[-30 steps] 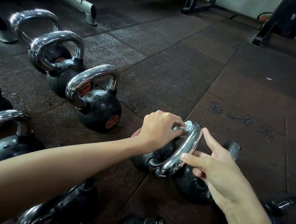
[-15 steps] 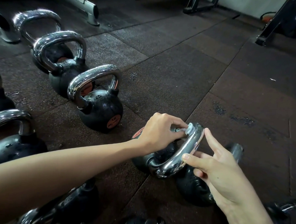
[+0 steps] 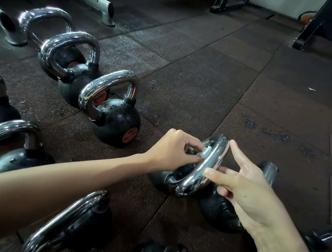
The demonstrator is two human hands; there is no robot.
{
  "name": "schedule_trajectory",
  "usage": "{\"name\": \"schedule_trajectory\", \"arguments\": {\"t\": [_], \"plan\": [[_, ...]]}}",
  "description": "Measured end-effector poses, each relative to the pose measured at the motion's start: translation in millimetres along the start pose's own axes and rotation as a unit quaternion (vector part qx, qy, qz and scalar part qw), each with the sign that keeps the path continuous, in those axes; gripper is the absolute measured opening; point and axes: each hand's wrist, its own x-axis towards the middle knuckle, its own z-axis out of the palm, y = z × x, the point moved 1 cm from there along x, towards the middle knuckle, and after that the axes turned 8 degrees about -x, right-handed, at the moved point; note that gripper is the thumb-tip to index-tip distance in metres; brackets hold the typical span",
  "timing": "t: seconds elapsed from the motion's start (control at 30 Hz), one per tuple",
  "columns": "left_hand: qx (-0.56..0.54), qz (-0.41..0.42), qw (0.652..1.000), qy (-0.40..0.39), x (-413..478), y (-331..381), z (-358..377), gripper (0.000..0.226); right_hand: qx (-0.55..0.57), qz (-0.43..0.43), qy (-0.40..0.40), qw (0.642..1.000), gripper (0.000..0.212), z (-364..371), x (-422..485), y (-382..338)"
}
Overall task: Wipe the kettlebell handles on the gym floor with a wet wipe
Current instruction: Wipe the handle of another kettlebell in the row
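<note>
Left hand fingers curled, pinching wet wipe onto chrome handle at the fingertips, to scrub it. Right hand fingers straight, thumb and index bracing the handle's opposite side, likely to stop kettlebell tipping on gym floor.

Left hand pinched wet wipe against chrome handle of tilted kettlebell. Right hand touched handle's outer edge with straight thumb and index. Upright kettlebells stood left on rubber floor.
</note>
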Motion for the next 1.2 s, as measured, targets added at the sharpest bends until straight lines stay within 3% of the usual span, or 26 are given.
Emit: {"name": "schedule_trajectory", "arguments": {"t": [0.33,0.57,0.77,0.93,1.03,1.2], "plan": [[-0.032,0.009,0.999,-0.040,-3,15,-12,0.017,-0.053,0.012,0.002,0.999,0.105,-12,-1,-1],[0.013,0.020,0.985,-0.169,-17,26,-26,0.018,-0.088,0.013,-0.002,0.996,0.106,-16,-4,-1],[0.011,0.035,0.986,-0.164,-19,27,-26,0.017,-0.085,0.029,0.012,0.996,0.107,-19,-2,1],[0.044,0.009,0.959,-0.279,-17,20,-24,0.023,-0.091,0.026,0.004,0.996,0.107,-17,-3,-1],[0.107,0.040,0.930,-0.350,-4,26,-25,0.024,-0.091,0.017,-0.001,0.996,0.106,-12,-6,-4],[0.117,0.072,0.926,-0.353,13,33,-46,0.026,-0.076,0.019,0.000,0.997,0.104,-6,-3,-6]]}}
